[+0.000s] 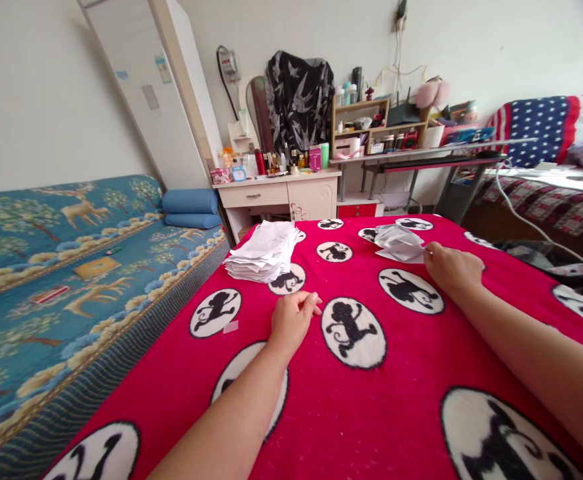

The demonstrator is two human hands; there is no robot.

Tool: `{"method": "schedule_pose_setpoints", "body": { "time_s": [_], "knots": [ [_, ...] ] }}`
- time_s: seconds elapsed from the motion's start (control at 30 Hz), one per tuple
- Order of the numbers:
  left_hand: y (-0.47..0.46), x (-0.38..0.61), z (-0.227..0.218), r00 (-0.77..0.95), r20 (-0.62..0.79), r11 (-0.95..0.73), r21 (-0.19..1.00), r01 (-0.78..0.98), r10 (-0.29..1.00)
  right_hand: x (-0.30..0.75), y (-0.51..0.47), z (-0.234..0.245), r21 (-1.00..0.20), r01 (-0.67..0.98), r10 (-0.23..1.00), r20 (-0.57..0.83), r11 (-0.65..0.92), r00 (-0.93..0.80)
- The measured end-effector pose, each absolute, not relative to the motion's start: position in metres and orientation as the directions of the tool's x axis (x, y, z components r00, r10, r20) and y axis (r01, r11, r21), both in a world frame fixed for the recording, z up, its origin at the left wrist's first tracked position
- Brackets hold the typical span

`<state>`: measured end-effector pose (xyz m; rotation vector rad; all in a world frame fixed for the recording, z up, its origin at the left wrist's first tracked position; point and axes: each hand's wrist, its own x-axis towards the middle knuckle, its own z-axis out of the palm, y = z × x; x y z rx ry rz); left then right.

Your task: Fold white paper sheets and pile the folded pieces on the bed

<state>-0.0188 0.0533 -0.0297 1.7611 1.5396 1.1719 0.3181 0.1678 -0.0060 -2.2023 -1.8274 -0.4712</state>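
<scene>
A tall, uneven stack of white paper sheets lies at the far left of the red tablecloth. Across from it, at the far right, is a smaller loose pile of white papers. My right hand pinches the near right edge of a paper at this smaller pile; its fingertips are partly hidden. In the middle of the cloth rests my left hand, its fingers curled together and nothing visible in them. It is nearer to the tall stack, apart from it. A small pale scrap lies to its left.
A blue patterned sofa runs along the left side. Behind the table stand a white dresser with bottles and a desk with a shelf unit. A white cable hangs at the right, beside a bed.
</scene>
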Motion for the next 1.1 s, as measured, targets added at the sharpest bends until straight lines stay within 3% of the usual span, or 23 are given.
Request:
{"method": "schedule_pose_setpoints", "body": {
  "time_s": [0.2, 0.27, 0.37, 0.47, 0.6, 0.67, 0.77, 0.83, 0.97, 1.1],
  "knots": [
    [0.053, -0.016, -0.029, -0.032, 0.263, -0.204, 0.813, 0.545, 0.964, 0.324, 0.173, -0.012, 0.003, 0.969, 0.912, 0.338, -0.248, 0.233],
    [0.052, -0.015, -0.027, -0.043, 0.261, -0.195, 0.812, 0.550, 0.964, 0.330, 0.172, -0.015, -0.035, 0.969, 0.893, 0.380, -0.246, 0.241],
    [0.050, -0.014, -0.025, -0.053, 0.261, -0.189, 0.812, 0.552, 0.964, 0.336, 0.170, -0.022, -0.072, 0.986, 0.830, 0.533, -0.150, 0.165],
    [0.052, -0.013, -0.027, -0.062, 0.257, -0.185, 0.822, 0.538, 0.964, 0.327, 0.165, -0.029, -0.195, 0.980, 0.763, 0.627, -0.042, 0.157],
    [0.061, -0.011, -0.037, -0.097, 0.241, -0.160, 0.845, 0.510, 0.966, 0.278, 0.141, -0.034, -0.412, 0.903, 0.864, 0.493, 0.124, 0.106],
    [0.066, -0.012, -0.039, -0.118, 0.256, -0.159, 0.837, 0.523, 0.959, 0.245, 0.122, -0.033, -0.483, 0.824, 0.892, 0.448, 0.297, -0.059],
    [0.075, -0.023, -0.030, -0.138, 0.362, -0.215, 0.774, 0.595, 0.922, 0.208, 0.097, -0.029, -0.366, 0.736, 0.788, 0.496, 0.570, -0.364],
    [0.084, -0.039, -0.016, -0.162, 0.436, -0.247, 0.736, 0.630, 0.885, 0.197, 0.088, -0.025, -0.302, 0.707, 0.745, 0.467, 0.640, -0.476],
    [0.113, -0.082, 0.012, -0.179, 0.560, -0.232, 0.584, 0.778, 0.809, 0.198, 0.087, -0.022, -0.240, 0.722, 0.735, 0.445, 0.648, -0.512],
    [0.143, -0.116, 0.015, -0.228, 0.505, -0.098, 0.539, 0.837, 0.833, 0.199, 0.089, -0.023, -0.201, 0.716, 0.711, 0.454, 0.668, -0.536]
  ]
}}
